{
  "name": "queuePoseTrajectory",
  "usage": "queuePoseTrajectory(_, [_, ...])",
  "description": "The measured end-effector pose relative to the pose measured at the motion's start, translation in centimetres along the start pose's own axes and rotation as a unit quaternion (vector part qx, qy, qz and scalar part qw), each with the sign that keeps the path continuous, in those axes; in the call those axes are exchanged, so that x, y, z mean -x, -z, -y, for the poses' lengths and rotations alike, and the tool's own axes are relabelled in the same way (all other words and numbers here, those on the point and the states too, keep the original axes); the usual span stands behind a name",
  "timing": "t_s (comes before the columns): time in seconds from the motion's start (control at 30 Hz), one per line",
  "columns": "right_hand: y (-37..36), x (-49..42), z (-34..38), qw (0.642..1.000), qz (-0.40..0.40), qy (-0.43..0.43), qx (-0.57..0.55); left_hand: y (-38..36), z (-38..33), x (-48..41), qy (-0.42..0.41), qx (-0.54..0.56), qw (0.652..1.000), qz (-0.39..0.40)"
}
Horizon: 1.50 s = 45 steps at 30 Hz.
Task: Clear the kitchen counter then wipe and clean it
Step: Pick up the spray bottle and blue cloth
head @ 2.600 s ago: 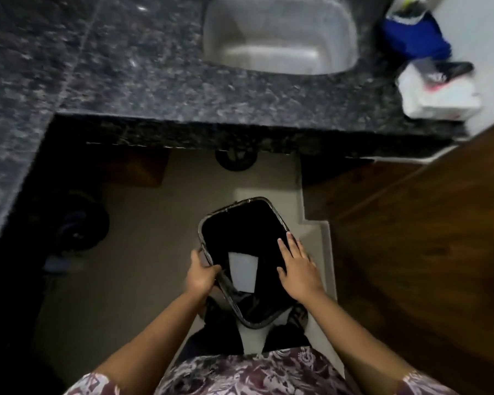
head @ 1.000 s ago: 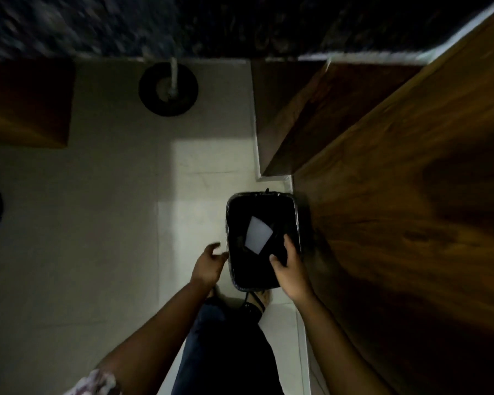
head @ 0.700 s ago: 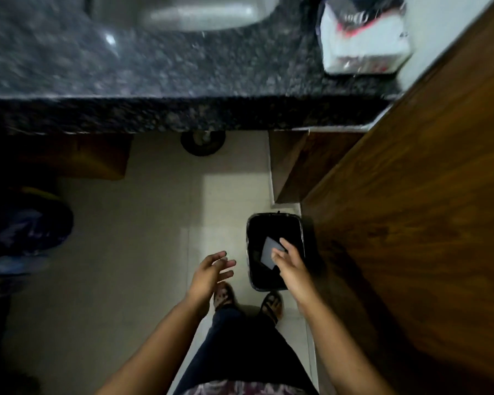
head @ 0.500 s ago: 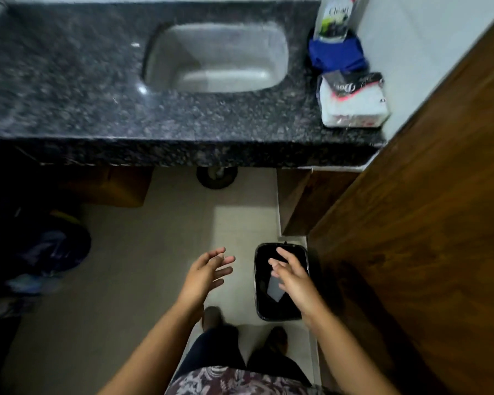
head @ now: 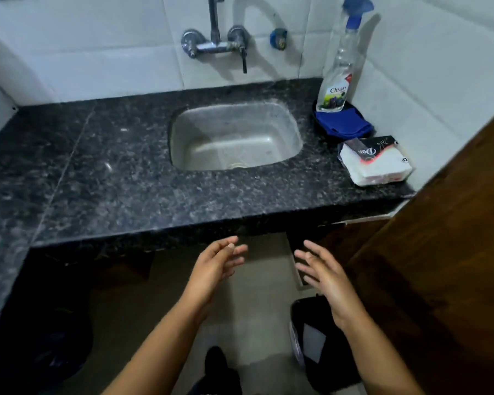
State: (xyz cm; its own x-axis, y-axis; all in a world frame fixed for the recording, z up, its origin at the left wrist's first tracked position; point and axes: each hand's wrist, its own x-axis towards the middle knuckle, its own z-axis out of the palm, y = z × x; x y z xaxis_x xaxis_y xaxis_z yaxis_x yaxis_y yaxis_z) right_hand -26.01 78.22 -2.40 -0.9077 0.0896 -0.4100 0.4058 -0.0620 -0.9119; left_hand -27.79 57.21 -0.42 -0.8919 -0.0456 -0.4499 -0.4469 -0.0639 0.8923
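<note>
The left hand (head: pixel 214 269) and right hand (head: pixel 322 277) hover empty, fingers spread, before the worktop (head: pixel 126 181). The spray bottle (head: pixel 337 78), blue cloth (head: pixel 344 125) and tissue pack (head: pixel 375 162) sit at its right end, apparently uncleared; wiping seems unstarted.

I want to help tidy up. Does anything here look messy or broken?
Nothing looks spilled or broken. The napkin pack lies crooked at the right end of the counter, beside the blue cloth; the spray bottle stands upright.

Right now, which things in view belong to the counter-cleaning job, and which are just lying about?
Job: counter, spray bottle, blue cloth, napkin pack, floor bin.
Just there: sink, tap, wooden door.
</note>
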Motion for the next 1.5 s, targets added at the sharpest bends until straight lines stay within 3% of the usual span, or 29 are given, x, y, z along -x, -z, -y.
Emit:
queuePoseTrajectory(0.23, [-5.8, -1.6, 4.9, 0.997, -0.057, 0.045, -0.040, 5.2, -6.3, -4.5, -0.045, -0.008, 0.997, 0.056])
queuePoseTrajectory(0.53, [-7.4, -6.3, 9.9, 0.992, -0.085, 0.076, -0.047, 4.6, -11.1, -10.4, -0.054, 0.016, 0.994, 0.094])
queuePoseTrajectory(0.9, [0.5, -17.3, 16.4, 0.982, -0.144, 0.120, -0.028, -2.5, -16.5, -18.9, -0.060, 0.025, 0.990, 0.124])
queuePoseTrajectory(1.03, [4.7, -22.9, 17.8, 0.973, -0.163, 0.148, 0.069, -6.0, -17.7, -21.9, -0.034, 0.022, 0.990, 0.135])
queuePoseTrajectory(1.1, [6.2, -25.7, 18.3, 0.935, -0.170, 0.157, 0.269, -7.5, -18.0, -23.5, -0.010, 0.028, 0.990, 0.141])
queuePoseTrajectory(1.17, [7.0, -28.5, 18.9, 0.843, -0.164, 0.152, 0.489, -8.8, -18.6, -24.8, 0.014, 0.033, 0.988, 0.149])
queuePoseTrajectory(1.23, [6.9, -30.7, 19.3, 0.772, -0.147, 0.129, 0.604, -9.6, -19.0, -25.8, 0.038, 0.047, 0.986, 0.158])
queuePoseTrajectory(1.3, [6.8, -32.4, 19.0, 0.733, -0.150, 0.103, 0.656, -10.0, -19.3, -26.5, 0.056, 0.069, 0.983, 0.163])
queuePoseTrajectory(1.37, [7.1, -33.3, 19.0, 0.723, -0.165, 0.089, 0.665, -9.9, -19.4, -27.3, 0.074, 0.089, 0.980, 0.163])
queuePoseTrajectory(1.5, [8.1, -33.2, 21.0, 0.773, -0.225, 0.116, 0.582, -9.8, -19.2, -28.8, 0.137, 0.124, 0.969, 0.162])
